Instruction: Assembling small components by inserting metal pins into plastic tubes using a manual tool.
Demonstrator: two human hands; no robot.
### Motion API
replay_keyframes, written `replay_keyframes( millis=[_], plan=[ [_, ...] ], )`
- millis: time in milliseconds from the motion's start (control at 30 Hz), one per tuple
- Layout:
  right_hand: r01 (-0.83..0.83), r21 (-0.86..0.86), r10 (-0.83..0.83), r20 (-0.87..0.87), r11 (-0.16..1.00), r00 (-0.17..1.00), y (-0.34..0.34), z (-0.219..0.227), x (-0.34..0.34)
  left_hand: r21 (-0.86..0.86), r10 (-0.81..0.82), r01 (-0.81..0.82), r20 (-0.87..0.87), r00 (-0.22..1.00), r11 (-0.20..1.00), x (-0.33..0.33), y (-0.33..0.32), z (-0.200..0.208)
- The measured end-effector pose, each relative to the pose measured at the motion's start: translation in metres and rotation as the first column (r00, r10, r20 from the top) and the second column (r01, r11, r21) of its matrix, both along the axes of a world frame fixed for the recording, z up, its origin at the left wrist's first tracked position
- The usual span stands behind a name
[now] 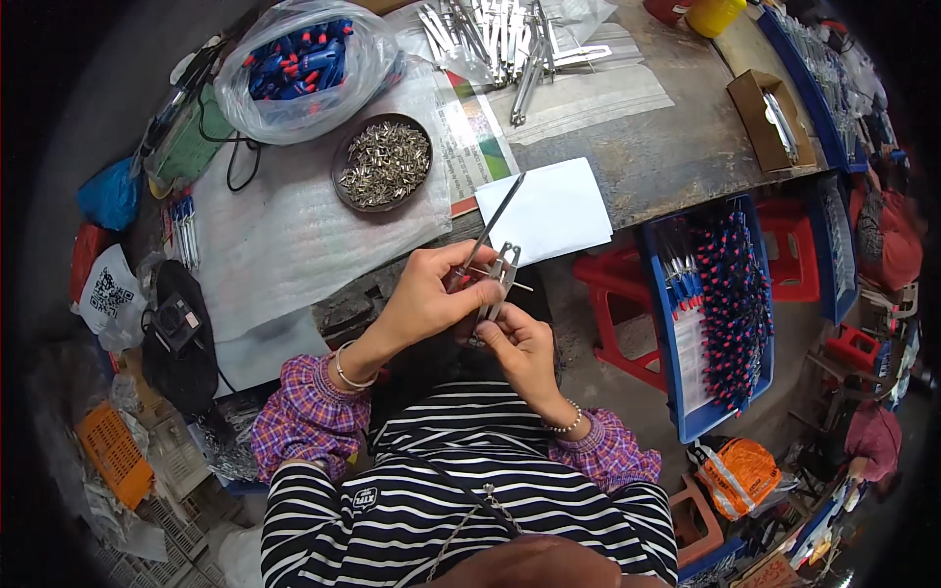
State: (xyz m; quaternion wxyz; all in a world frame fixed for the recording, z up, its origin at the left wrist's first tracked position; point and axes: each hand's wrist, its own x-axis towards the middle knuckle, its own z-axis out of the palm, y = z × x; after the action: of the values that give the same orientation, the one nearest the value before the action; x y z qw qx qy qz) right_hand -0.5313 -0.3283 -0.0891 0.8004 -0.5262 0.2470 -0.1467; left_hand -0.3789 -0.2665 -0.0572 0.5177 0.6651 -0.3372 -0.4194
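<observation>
Both my hands are closed around a small flat silver metal tool part [503, 269], held upright in front of my chest. My left hand [436, 294] pinches its upper part between thumb and fingers. Also in my left hand is a long thin dark metal rod [498, 214] slanting up and right, with a bit of red at its lower end; its kind is unclear. A thin pale pin [521, 286] sticks out to the right beside the part. My right hand [524, 358] grips the part's lower end. White paper [549, 211] lies on the table just beyond.
A round bowl of small metal pins [387, 162] stands ahead left, beside a plastic bag [284, 118] of blue-and-red handles. Flat metal parts [505, 39] are heaped at the back. To the right, a blue tray [686, 421] of blue-and-red-handled tools sits by a red stool [618, 323].
</observation>
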Motion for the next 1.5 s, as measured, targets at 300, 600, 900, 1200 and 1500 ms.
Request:
replay_keyframes(
  millis=[300, 600, 900, 1200, 1500],
  plan=[
    [-0.058, -0.061, 0.057, -0.011, 0.996, 0.998, 0.002, -0.006, -0.003, 0.128, -0.146, 0.149, -0.031, 0.989, 0.981, 0.006, -0.001, 0.006],
    [-0.082, -0.001, 0.082, -0.02, 0.997, 0.996, 0.003, -0.004, -0.003, 0.156, -0.21, 0.206, 0.007, 0.978, 0.966, 0.015, 0.002, 0.007],
    [-0.115, 0.014, 0.116, -0.013, 0.993, 0.993, 0.002, -0.002, -0.005, 0.1, -0.11, 0.11, -0.005, 0.994, 0.989, 0.011, 0.005, 0.013],
    [-0.182, -0.047, 0.183, 0.001, 0.982, 0.983, 0.005, 0.005, -0.013, 0.112, -0.227, 0.218, 0.075, 0.971, 0.969, 0.009, 0.015, 0.017],
    [-0.228, -0.079, 0.231, 0.034, 0.97, 0.972, 0.011, 0.017, -0.027, -0.1, -0.023, 0.016, -0.07, 0.997, 0.995, -0.013, 0.022, 0.047]
  ],
)
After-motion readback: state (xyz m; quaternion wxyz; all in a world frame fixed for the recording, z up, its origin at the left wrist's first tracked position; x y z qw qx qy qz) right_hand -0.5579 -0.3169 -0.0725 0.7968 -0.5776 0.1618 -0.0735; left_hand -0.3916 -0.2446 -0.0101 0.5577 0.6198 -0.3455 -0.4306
